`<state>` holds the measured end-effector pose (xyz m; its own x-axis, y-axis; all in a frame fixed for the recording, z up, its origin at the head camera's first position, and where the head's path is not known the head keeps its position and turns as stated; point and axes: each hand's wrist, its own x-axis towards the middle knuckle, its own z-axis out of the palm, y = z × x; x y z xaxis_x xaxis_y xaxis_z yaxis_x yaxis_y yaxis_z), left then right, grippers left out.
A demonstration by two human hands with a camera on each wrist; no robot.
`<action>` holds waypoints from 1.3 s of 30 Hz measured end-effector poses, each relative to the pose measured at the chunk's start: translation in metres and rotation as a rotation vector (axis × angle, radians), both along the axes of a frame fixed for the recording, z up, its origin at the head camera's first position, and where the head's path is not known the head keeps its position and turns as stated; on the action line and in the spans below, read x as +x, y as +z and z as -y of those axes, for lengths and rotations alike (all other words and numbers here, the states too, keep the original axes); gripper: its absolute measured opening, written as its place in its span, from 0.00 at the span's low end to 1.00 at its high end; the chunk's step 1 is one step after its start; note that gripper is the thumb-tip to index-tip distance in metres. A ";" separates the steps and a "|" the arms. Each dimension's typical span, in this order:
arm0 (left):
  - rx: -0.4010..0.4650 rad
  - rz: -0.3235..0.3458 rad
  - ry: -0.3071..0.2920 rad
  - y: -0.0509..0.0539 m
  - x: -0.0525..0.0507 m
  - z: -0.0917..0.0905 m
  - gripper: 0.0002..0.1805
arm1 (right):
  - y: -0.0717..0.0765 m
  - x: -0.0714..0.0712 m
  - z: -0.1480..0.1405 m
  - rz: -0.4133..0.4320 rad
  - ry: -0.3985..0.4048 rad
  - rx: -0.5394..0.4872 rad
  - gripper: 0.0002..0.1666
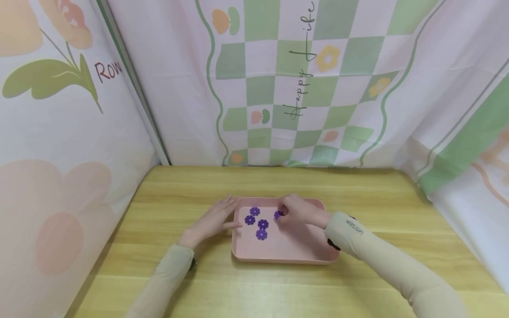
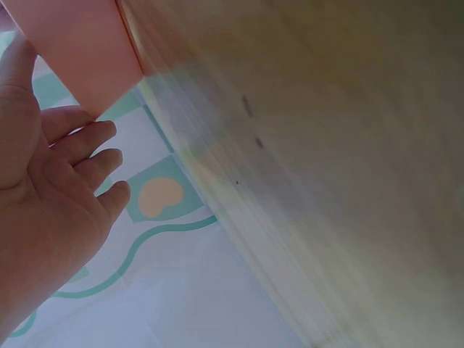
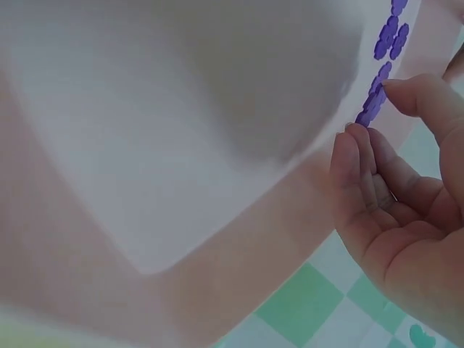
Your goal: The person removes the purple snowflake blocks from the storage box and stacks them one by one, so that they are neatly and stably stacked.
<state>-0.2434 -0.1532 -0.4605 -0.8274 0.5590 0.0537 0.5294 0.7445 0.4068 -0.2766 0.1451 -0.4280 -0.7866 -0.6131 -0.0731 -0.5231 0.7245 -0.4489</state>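
Observation:
A shallow pink tray lies on the wooden table. Several purple snowflake discs with notched rims lie flat in its left half. My right hand reaches over the tray's back part and pinches one purple snowflake disc between thumb and fingertips. At the tray's left side is my left hand, its fingers loosely extended and touching the rim, the thumb near the inner edge. In the left wrist view the fingers meet the tray's outer wall.
Beyond the right forearm, a small purple piece peeks out, mostly hidden. The wooden table stretches around the tray. Patterned curtains hang behind it and on both sides.

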 end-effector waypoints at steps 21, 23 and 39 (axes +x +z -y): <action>-0.008 0.000 -0.001 0.003 -0.001 -0.001 0.45 | 0.022 0.000 -0.047 -0.138 0.016 -0.082 0.12; -0.008 0.002 -0.001 0.004 0.000 -0.001 0.45 | 0.025 0.000 -0.052 -0.140 0.006 -0.081 0.13; -0.017 -0.007 -0.012 0.003 0.001 0.000 0.46 | 0.029 0.005 -0.082 -0.135 -0.090 -0.023 0.13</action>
<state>-0.2423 -0.1533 -0.4578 -0.8201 0.5700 0.0501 0.5413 0.7446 0.3907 -0.2717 0.2270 -0.3994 -0.8402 -0.5399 0.0505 -0.5132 0.7616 -0.3958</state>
